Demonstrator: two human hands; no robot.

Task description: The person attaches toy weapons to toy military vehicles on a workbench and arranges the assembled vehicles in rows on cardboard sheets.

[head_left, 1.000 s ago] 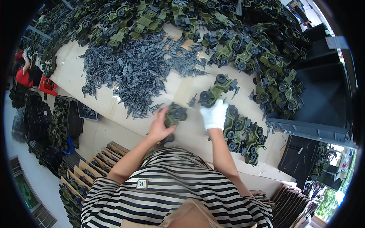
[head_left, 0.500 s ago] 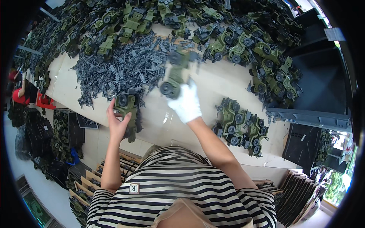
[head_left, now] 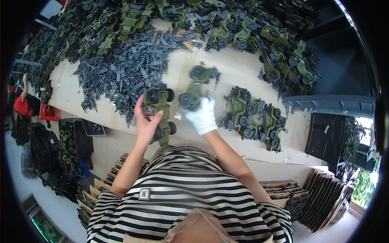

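In the head view, the person's left hand [head_left: 146, 124], bare, has its fingers closed round a green toy vehicle [head_left: 162, 106] with black wheels, gripping it by its left side with the thumb laid across it, over the near part of the bench [head_left: 237, 71]. The right hand [head_left: 203, 116], in a white glove, holds the lower end of a second toy vehicle [head_left: 195, 89], just to the right of the first and apart from it; motion blur hides exactly how those fingers sit. To the right of the glove, more green vehicles [head_left: 246, 113] stand close together on the bench. Beyond the left hand spreads a loose pile of small grey parts [head_left: 121, 67], and a heap of vehicles [head_left: 130, 22] lines the far side. At the right stands a dark grey bin [head_left: 334, 79].
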